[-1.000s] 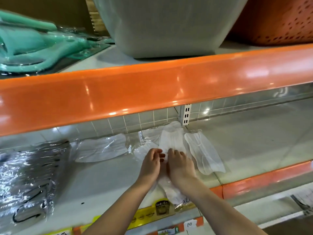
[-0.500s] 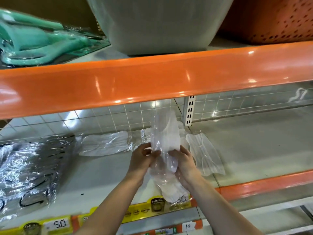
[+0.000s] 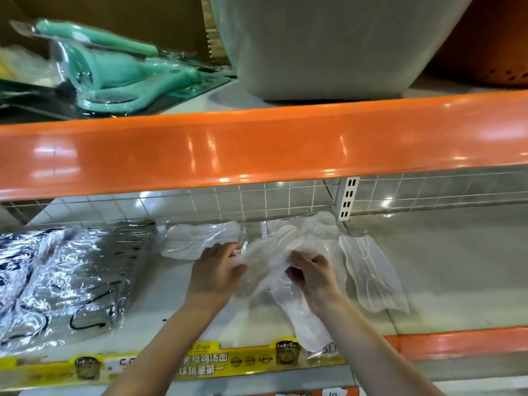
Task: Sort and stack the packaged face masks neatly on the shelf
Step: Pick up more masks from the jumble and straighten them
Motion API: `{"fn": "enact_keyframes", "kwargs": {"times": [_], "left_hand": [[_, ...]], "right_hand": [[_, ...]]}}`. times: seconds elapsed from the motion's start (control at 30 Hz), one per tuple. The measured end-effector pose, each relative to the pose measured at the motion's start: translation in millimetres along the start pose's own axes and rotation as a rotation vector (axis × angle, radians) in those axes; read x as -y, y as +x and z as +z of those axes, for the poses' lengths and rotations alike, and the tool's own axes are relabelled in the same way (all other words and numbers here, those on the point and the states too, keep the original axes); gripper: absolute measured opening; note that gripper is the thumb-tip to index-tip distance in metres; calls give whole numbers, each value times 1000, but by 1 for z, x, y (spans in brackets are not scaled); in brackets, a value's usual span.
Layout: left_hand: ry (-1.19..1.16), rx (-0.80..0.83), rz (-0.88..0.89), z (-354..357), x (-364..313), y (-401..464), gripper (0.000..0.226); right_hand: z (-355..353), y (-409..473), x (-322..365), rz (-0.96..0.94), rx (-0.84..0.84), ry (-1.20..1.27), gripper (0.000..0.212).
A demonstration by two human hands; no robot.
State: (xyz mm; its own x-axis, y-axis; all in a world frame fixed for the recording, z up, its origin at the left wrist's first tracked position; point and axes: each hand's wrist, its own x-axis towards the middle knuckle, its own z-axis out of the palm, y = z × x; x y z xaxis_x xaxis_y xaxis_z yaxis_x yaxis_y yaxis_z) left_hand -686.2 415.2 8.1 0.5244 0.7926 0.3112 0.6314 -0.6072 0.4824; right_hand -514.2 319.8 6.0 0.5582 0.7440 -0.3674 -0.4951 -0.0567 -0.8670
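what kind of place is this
Most likely a retail shop aisle: orange-edged metal shelving, a yellow printed price strip along the shelf front, and clear plastic-wrapped white face masks laid out as stock.

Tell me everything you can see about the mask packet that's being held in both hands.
The mask packet is a clear, crinkled plastic bag with white masks inside, glossy and soft-looking. It lies lengthwise on the lower shelf, its near end reaching the yellow price strip. The left hand grips its left side and the right hand pinches its right. Its far end overlaps more white packets behind.
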Motion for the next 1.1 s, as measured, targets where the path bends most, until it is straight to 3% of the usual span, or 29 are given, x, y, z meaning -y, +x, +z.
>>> {"fn": "enact_keyframes", "kwargs": {"times": [0.1,0.2,0.27,0.37,0.4,0.53,0.6,0.77,0.93,1.1], "left_hand": [[342,-150,235,8,4,-10,58],[471,-122,360,9,6,-19,69],[500,-85,413,11,14,-20,59],[369,-184,431,9,25,-21,28],[324,-206,403,6,28,-20,33],[284,-199,311,-11,48,-10,44],[267,-180,294,-17,64,-4,43],[262,-238,273,-29,86,9,39],[228,-149,221,-30,100,21,37],[130,-18,85,-23,117,30,50]], "right_hand": [[17,-3,-4,26,22,122,8],[32,-3,-8,40,28,177,16],[40,-2,-11,35,55,158,18],[52,2,-16,71,70,167,12],[56,6,-19,69,65,123,8],[65,16,-31,-146,-52,-572,41],[68,14,-33,-307,-75,-785,60],[80,11,-40,-716,125,-1396,48],[98,21,-56,-1006,97,-1510,39],[107,33,-58,-975,82,-1584,44]]}}
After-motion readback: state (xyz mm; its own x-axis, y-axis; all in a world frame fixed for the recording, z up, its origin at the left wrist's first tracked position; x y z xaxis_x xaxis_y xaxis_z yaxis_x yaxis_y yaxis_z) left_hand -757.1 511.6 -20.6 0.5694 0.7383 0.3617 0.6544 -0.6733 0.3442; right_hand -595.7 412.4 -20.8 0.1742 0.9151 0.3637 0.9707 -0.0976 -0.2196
